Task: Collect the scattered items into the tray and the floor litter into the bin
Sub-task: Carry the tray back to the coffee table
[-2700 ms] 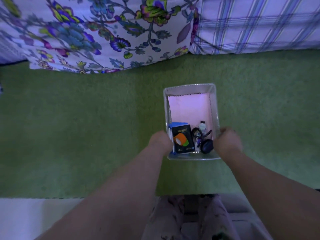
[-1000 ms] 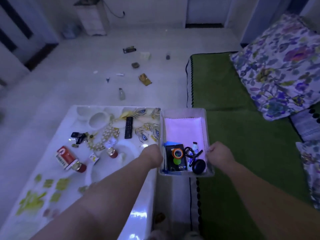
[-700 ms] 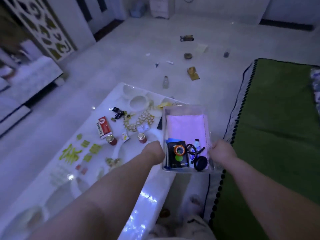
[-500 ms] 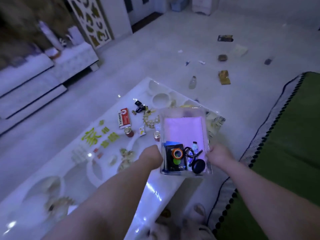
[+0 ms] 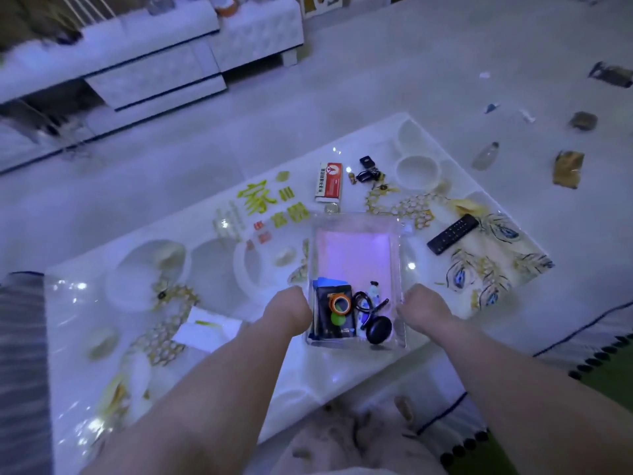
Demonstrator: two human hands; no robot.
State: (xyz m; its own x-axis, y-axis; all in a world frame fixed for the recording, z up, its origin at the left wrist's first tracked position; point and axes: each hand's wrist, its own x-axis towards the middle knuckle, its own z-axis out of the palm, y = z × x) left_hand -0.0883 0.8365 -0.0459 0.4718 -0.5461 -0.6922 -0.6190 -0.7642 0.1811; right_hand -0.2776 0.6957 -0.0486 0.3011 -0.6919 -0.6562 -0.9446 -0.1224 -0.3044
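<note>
Gripping the clear tray (image 5: 356, 219) by its side walls, left hand (image 5: 289, 311) and right hand (image 5: 423, 308) curl round them. Best set down level, near the remote (image 5: 452, 234).

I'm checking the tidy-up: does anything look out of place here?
Yes. Litter lies on the floor beyond the table: a clear bottle, a gold wrapper, a dark packet. The remote and red box sit outside the tray.
</note>
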